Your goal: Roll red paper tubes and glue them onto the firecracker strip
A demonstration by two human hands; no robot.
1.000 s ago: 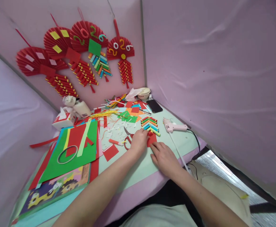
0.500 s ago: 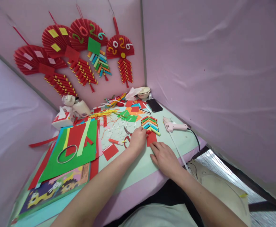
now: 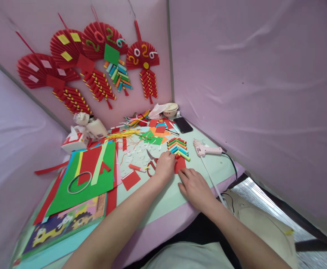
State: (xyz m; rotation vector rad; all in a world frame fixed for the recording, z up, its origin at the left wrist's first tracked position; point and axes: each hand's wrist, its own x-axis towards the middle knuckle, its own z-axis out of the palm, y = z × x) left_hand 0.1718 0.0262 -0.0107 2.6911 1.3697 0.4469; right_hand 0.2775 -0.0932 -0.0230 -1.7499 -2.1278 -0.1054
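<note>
A red paper square [image 3: 181, 165] lies on the table between my two hands. My left hand [image 3: 166, 164] is closed at its upper left, fingertips pressed at a small red piece beside the square; what they grip is mostly hidden. My right hand [image 3: 193, 184] lies with fingers spread at the square's lower edge, holding nothing. Just above the square sits a chevron of coloured paper rolls [image 3: 178, 147]. Scissors [image 3: 151, 164] with red handles lie left of my left hand, partly covered by it. A red glue stick or marker [image 3: 136, 168] and another red square [image 3: 131, 180] are further left.
A pink glue gun [image 3: 207, 150] with its cord lies on the right, a black phone [image 3: 183, 125] behind it. Coloured sheets [image 3: 68, 198] with a tape ring [image 3: 79, 182] cover the left. Paper scraps and a bowl [image 3: 170, 109] stand at the back; red fans hang on the wall.
My left hand has shifted very slightly to the right, close to the red square. My right hand is almost in the same place.
</note>
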